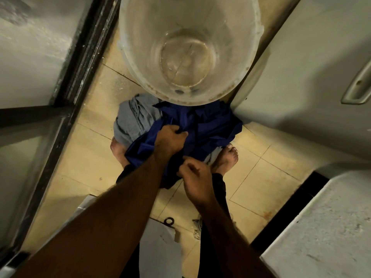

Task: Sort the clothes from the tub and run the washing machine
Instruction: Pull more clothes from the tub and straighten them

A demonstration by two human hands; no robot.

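Note:
A pale, empty plastic tub [140, 57] stands on the tiled floor ahead of me. In front of it lies a heap with a dark blue garment [210, 125] over a grey garment [130, 121]. My left hand [170, 137] grips a fold of the blue cloth near the middle of the heap. My right hand [194, 173] pinches the near edge of the same blue cloth, just below the left hand. My bare feet stand on either side of the heap.
A dark metal door frame [80, 63] with frosted panels runs along the left. A white appliance side with a recessed handle [357, 87] rises on the right, and a white speckled top [321, 227] lies at the lower right. Small items lie on the beige tiles [261, 177] behind my feet.

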